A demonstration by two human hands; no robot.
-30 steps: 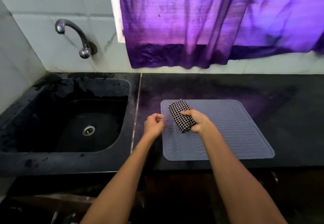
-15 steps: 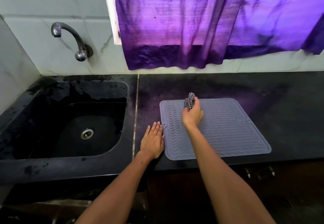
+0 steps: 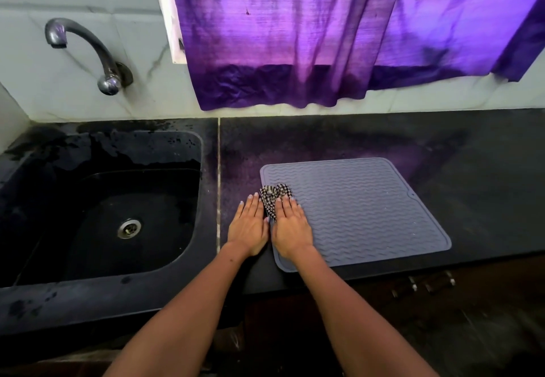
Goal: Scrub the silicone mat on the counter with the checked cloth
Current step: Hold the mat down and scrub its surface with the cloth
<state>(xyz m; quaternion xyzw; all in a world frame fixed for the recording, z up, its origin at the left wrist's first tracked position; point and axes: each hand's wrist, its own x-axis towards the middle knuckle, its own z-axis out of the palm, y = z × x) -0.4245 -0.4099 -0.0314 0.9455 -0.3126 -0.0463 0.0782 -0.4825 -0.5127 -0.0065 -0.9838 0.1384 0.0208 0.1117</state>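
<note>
A grey ribbed silicone mat [image 3: 359,214] lies flat on the black counter [image 3: 472,176], right of the sink. The black-and-white checked cloth [image 3: 272,196] is bunched on the mat's left edge. My right hand [image 3: 290,226] lies flat on the mat with straight fingers, pressing on the cloth; most of the cloth is hidden under it. My left hand [image 3: 249,227] lies flat with straight fingers on the counter at the mat's left edge, its fingertips beside the cloth.
A black sink [image 3: 100,214] with a steel drain sits to the left, wet around its rim. A curved tap [image 3: 88,52] sticks out of the tiled wall above it. A purple curtain [image 3: 339,37] hangs over the back of the counter.
My right hand has drawn the cloth from the mat's far edge toward its left edge and flattened onto it. My left hand has moved up against the mat's edge.
</note>
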